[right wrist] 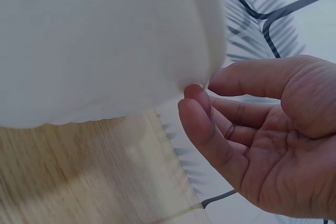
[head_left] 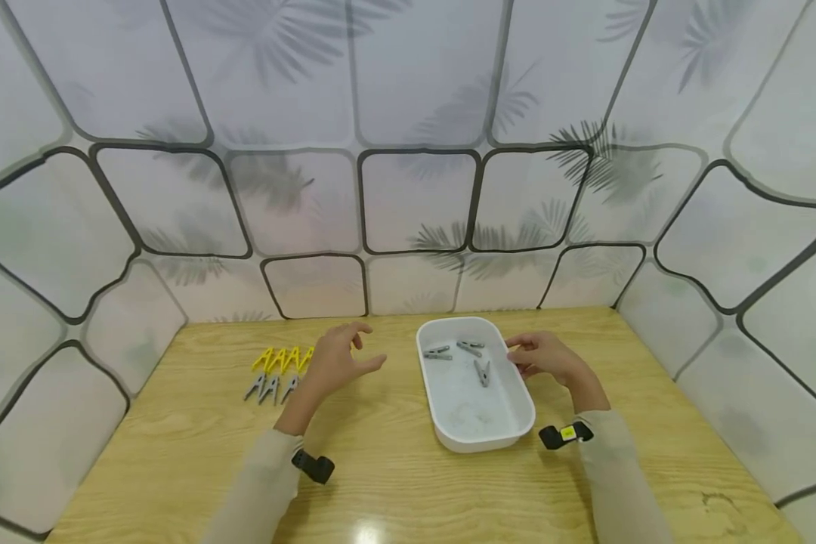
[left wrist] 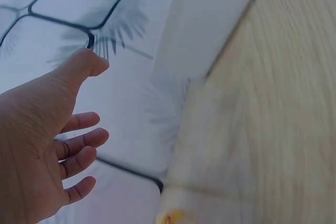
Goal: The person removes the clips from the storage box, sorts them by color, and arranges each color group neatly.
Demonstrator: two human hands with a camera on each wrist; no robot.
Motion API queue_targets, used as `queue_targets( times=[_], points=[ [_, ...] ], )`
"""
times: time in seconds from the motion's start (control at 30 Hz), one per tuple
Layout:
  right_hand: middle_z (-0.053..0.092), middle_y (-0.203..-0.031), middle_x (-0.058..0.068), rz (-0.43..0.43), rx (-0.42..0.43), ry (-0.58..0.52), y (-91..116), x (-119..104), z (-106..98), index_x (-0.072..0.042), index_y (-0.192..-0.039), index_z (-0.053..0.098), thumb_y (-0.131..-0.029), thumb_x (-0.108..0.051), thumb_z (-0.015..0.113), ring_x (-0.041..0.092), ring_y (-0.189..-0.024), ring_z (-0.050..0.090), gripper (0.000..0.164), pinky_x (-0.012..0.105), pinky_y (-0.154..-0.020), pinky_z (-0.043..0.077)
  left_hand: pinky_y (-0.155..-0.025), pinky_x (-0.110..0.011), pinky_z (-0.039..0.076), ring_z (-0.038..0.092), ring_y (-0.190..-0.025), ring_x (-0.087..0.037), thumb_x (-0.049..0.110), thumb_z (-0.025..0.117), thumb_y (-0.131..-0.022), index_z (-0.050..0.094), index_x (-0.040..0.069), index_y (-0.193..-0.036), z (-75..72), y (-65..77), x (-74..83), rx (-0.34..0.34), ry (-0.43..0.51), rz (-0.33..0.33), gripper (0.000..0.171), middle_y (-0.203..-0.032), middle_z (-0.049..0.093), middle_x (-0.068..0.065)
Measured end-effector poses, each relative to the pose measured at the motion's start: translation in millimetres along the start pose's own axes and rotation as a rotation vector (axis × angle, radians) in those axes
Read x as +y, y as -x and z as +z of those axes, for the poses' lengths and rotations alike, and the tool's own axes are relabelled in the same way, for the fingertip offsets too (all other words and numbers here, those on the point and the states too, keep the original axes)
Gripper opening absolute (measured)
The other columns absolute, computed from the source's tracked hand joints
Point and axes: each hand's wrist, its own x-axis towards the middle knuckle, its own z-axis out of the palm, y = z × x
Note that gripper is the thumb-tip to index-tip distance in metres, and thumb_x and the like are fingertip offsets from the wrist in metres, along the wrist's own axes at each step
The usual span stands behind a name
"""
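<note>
My left hand (head_left: pixel 335 360) is held above the table with thumb and fingers spread apart, holding nothing. To its left, several yellow clothespins (head_left: pixel 282 358) stand in a row, partly hidden behind the hand. In front of them are three grey clothespins (head_left: pixel 269 388). At the right, my right hand (head_left: pixel 542 355) holds the far right edge of a white plastic tray (head_left: pixel 430 393), its fingertips and thumb at the tray's side in the right wrist view. Inside the tray lie three more grey clothespins (head_left: pixel 482 373), apart from one another.
The wooden table (head_left: pixel 381 483) runs back to a wall covered in a patterned cloth (head_left: pixel 415 211), which also closes off both sides. A dark mark (head_left: pixel 719 500) shows on the table at the front right.
</note>
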Motion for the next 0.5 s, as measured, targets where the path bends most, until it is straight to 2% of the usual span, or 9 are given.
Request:
queue_targets(
  times=[0.17, 0.3, 0.5],
  points=[
    [0.075, -0.093, 0.011, 0.014, 0.016, 0.001, 0.2, 0.2, -0.5, 0.012, -0.141, 0.050, -0.101, -0.011, 0.060, 0.016, -0.074, 0.070, 0.047, 0.037, -0.073, 0.061, -0.070, -0.035, 0.046, 0.061, -0.080, -0.025, 0.035, 0.083, -0.083, 0.069, 0.009, -0.121, 12.1, -23.2, 28.0, -0.020, 0.025, 0.092, 0.049, -0.088, 0.067, -0.007],
    [0.075, -0.097, 0.013, 0.019, 0.030, 0.008, 0.4, 0.6, -0.9, 0.013, -0.140, 0.050, -0.101, -0.011, 0.060, 0.016, -0.075, 0.070, 0.047, 0.037, -0.073, 0.061, -0.068, -0.032, 0.045, 0.057, -0.076, -0.018, 0.036, 0.082, -0.083, 0.069, 0.008, -0.122, 24.1, -39.7, 46.2, -0.062, -0.001, 0.167, 0.049, -0.088, 0.067, -0.005],
    [0.074, -0.097, 0.013, 0.023, 0.030, -0.001, -1.1, -0.2, -0.2, 0.013, -0.139, 0.051, -0.101, -0.011, 0.061, 0.016, -0.074, 0.070, 0.046, 0.038, -0.074, 0.061, -0.069, -0.031, 0.045, 0.057, -0.077, -0.018, 0.036, 0.082, -0.084, 0.069, 0.007, -0.122, 38.9, -55.7, 63.2, -0.113, -0.025, 0.227, 0.049, -0.091, 0.069, -0.009]
  ],
)
